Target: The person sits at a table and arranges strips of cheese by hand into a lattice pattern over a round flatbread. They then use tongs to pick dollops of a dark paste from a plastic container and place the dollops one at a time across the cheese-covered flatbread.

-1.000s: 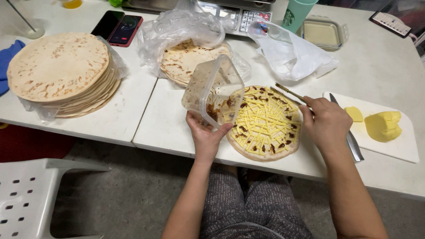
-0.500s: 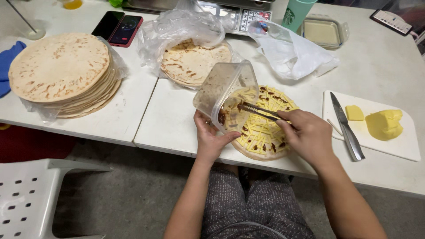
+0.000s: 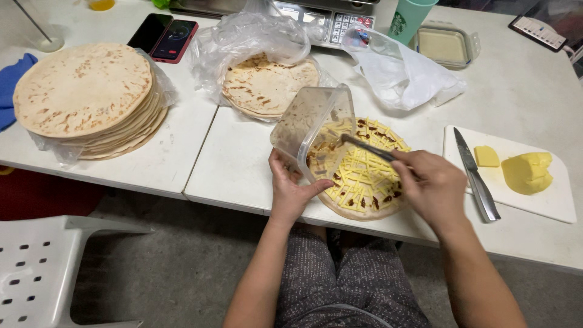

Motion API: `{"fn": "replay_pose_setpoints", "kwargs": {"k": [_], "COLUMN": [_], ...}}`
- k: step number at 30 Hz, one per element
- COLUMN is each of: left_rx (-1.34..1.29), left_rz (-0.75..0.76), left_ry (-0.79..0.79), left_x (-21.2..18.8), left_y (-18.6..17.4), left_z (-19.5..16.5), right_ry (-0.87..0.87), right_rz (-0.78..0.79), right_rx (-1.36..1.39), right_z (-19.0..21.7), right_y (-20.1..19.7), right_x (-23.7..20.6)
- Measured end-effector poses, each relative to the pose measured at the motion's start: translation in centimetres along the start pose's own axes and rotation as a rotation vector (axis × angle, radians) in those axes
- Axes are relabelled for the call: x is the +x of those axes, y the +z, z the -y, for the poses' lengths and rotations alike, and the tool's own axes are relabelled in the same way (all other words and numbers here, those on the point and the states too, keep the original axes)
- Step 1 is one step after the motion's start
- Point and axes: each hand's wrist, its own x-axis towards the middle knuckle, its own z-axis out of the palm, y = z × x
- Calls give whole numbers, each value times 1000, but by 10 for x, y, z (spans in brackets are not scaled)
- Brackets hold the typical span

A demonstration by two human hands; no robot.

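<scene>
Left hand (image 3: 290, 189) grips the tilted clear plastic tub (image 3: 316, 129); right hand (image 3: 432, 187), fingers closed on thin metal tongs (image 3: 367, 147), reaches into it above the half-topped cheese-strewn round flatbread (image 3: 364, 176).

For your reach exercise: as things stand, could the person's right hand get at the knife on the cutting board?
Probably yes. The knife lies bare on the white cutting board, just beside the right hand, nothing between them. But that hand holds a utensil.

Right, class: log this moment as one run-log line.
left hand: tilts clear plastic container | right hand: holds metal utensil at its mouth | below: flatbread with cheese strips
</scene>
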Motion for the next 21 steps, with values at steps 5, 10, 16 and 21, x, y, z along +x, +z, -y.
{"fn": "replay_pose_setpoints", "kwargs": {"k": [5,10,16,21], "left_rx": [-78,-109,-99,-97], "left_rz": [-43,-42,-53,-53], "left_ry": [-10,23,24,18], "left_x": [0,1,1,2], "left_y": [-1,1,0,1], "left_z": [0,2,3,3], "right_ry": [126,192,166,157], "right_rz": [-84,4,-55,-60], "right_rx": [-62,-173,-319,-256], "right_z": [-31,-54,-68,-62], "right_y": [-6,17,20,14], "right_x": [-13,-14,-20,-18]}}
